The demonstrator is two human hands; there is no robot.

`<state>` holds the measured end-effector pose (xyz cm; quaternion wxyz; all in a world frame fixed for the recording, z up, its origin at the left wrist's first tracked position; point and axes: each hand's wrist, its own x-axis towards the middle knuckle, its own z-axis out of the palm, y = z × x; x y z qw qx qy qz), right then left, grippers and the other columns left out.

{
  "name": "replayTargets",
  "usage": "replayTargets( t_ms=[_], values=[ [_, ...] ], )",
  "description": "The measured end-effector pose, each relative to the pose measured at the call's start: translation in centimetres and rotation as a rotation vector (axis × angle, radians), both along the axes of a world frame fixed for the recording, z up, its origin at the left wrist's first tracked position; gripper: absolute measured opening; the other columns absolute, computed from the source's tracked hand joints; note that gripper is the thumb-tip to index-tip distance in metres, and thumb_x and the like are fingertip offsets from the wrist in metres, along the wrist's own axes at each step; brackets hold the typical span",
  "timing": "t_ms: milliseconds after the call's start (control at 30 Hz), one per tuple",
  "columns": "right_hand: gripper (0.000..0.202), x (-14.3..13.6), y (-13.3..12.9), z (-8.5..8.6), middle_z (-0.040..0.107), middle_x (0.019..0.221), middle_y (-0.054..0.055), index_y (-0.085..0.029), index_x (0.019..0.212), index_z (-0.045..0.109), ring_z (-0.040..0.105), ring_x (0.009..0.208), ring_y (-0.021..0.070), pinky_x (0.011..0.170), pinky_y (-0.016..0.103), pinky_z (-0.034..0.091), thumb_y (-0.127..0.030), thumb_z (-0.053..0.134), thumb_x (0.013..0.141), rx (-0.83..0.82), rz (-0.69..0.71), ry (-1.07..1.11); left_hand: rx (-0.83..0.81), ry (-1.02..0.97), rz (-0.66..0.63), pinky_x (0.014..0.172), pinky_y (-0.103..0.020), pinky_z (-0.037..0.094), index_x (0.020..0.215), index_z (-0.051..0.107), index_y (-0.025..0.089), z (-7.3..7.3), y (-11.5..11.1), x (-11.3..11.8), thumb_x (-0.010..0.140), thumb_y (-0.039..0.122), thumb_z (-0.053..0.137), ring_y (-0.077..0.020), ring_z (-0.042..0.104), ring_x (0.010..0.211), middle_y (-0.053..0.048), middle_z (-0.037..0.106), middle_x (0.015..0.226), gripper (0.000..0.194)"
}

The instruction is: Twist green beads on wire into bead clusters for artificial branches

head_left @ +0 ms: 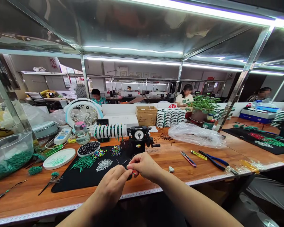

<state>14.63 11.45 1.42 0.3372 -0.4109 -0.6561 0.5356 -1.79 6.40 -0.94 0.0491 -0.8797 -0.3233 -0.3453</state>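
Observation:
My left hand (114, 182) and my right hand (143, 166) meet over the front edge of the black mat (68, 181). Both are closed in a pinch, fingertips close together. Small red and green bits (133, 172) show between the fingers, but most of what they hold is hidden. Behind my hands stands a black hand-cranked winding machine (139, 143) with a round dial; white rings wound with green (110, 131) line its shaft. On the mat lie green sleeve-like pieces (84, 162), small silvery clips (104, 165) and colourful beads (115, 150).
Left are a white dish (59, 158), a bowl of black pieces (88, 148) and a fan (84, 113). Right lie a utility knife (188, 158), a yellow screwdriver (198, 154), blue-handled pliers (214, 160) and a plastic bag (196, 135). A measuring tape (142, 193) lines the table edge. People sit beyond.

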Motion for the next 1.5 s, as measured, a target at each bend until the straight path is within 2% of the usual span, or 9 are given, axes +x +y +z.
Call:
replayTargets(
  t_ms=[200, 467, 533, 667, 867, 1000, 1200, 1333, 1500],
  values=[
    [0.023, 1.5, -1.4, 0.1, 0.058, 0.066, 0.001, -0.014, 0.059, 0.059, 0.054, 0.064, 0.0127, 0.061, 0.025, 0.040, -0.022, 0.056, 0.081, 0.313, -0.053, -0.091, -0.670, -0.516, 0.233, 0.063, -0.025, 0.041, 0.081, 0.067, 0.020, 1.2, -1.1, 0.7, 0.085, 0.034, 0.052, -0.0155, 0.052, 0.068, -0.002, 0.058, 0.072, 0.020],
    [0.015, 1.7, -5.1, -1.1, 0.055, 0.088, 0.009, -0.016, 0.077, 0.057, 0.051, 0.086, 0.0195, 0.075, 0.032, 0.043, -0.009, 0.045, 0.082, 0.937, -0.093, -0.165, -1.281, -1.142, 0.048, 0.049, -0.019, 0.029, 0.070, 0.066, 0.015, 1.0, -2.6, 2.2, 0.068, 0.036, 0.073, -0.0068, 0.035, 0.051, 0.003, 0.051, 0.059, 0.022],
    [0.015, 1.8, -5.4, -1.1, 0.053, 0.084, 0.008, -0.016, 0.074, 0.054, 0.051, 0.083, 0.0188, 0.073, 0.031, 0.043, -0.009, 0.044, 0.082, 0.890, -0.147, -0.076, -1.326, -1.255, -0.011, 0.049, -0.019, 0.027, 0.068, 0.065, 0.014, 1.1, -2.8, 2.7, 0.066, 0.032, 0.075, -0.0058, 0.034, 0.050, 0.003, 0.050, 0.059, 0.022],
    [0.018, 2.2, -4.6, -0.9, 0.051, 0.080, 0.004, -0.017, 0.066, 0.050, 0.052, 0.075, 0.0156, 0.065, 0.027, 0.043, -0.016, 0.048, 0.084, 0.560, -0.307, 0.140, -1.288, -1.269, 0.016, 0.048, -0.018, 0.024, 0.070, 0.066, 0.012, 1.4, -2.8, 3.2, 0.064, 0.033, 0.076, -0.0049, 0.032, 0.049, 0.003, 0.051, 0.058, 0.024],
    [0.021, 2.9, -3.3, -1.5, 0.050, 0.082, 0.005, -0.017, 0.064, 0.050, 0.051, 0.069, 0.0146, 0.051, 0.024, 0.039, -0.027, 0.052, 0.082, 0.409, -0.321, 0.227, -1.253, -1.163, -0.004, 0.046, -0.019, 0.019, 0.064, 0.059, 0.013, 1.0, -2.3, 3.4, 0.067, 0.038, 0.074, -0.0052, 0.028, 0.048, 0.005, 0.045, 0.053, 0.029],
    [0.025, 3.1, -2.7, -1.9, 0.048, 0.078, 0.002, -0.017, 0.063, 0.048, 0.041, 0.048, 0.0078, 0.042, 0.023, 0.032, -0.033, 0.053, 0.081, 0.279, -0.315, 0.259, -1.231, -1.157, -0.023, 0.046, -0.019, 0.021, 0.066, 0.059, 0.013, 0.3, -2.0, 3.6, 0.068, 0.036, 0.073, -0.0046, 0.029, 0.048, 0.005, 0.046, 0.055, 0.028],
    [0.019, 4.1, -3.2, -0.9, 0.053, 0.078, 0.003, -0.017, 0.065, 0.053, 0.050, 0.068, 0.0138, 0.061, 0.026, 0.040, -0.026, 0.054, 0.082, 0.482, -0.301, 0.095, -1.364, -1.115, -0.050, 0.044, -0.019, 0.032, 0.079, 0.058, 0.014, 0.0, -1.2, 3.8, 0.077, 0.047, 0.061, -0.0066, 0.043, 0.040, 0.003, 0.055, 0.049, 0.033],
    [0.017, 3.9, -3.9, -0.8, 0.054, 0.070, 0.002, -0.017, 0.069, 0.053, 0.049, 0.065, 0.0135, 0.059, 0.025, 0.038, -0.022, 0.050, 0.085, 0.527, -0.291, -0.016, -1.375, -0.942, -0.023, 0.032, -0.017, 0.020, 0.076, 0.057, 0.016, -0.2, -0.7, 4.0, 0.075, 0.047, 0.063, -0.0049, 0.032, 0.025, 0.008, 0.046, 0.032, 0.032],
    [0.016, 3.4, -4.9, -2.1, 0.058, 0.060, 0.000, -0.017, 0.077, 0.051, 0.055, 0.059, 0.0131, 0.064, 0.025, 0.041, -0.021, 0.042, 0.090, 0.432, -0.203, -0.005, -1.565, -0.868, -0.092, 0.029, -0.017, 0.012, 0.064, 0.053, 0.016, -1.4, -2.0, 3.2, 0.068, 0.044, 0.070, -0.0035, 0.026, 0.023, 0.010, 0.041, 0.028, 0.032]
  ],
)
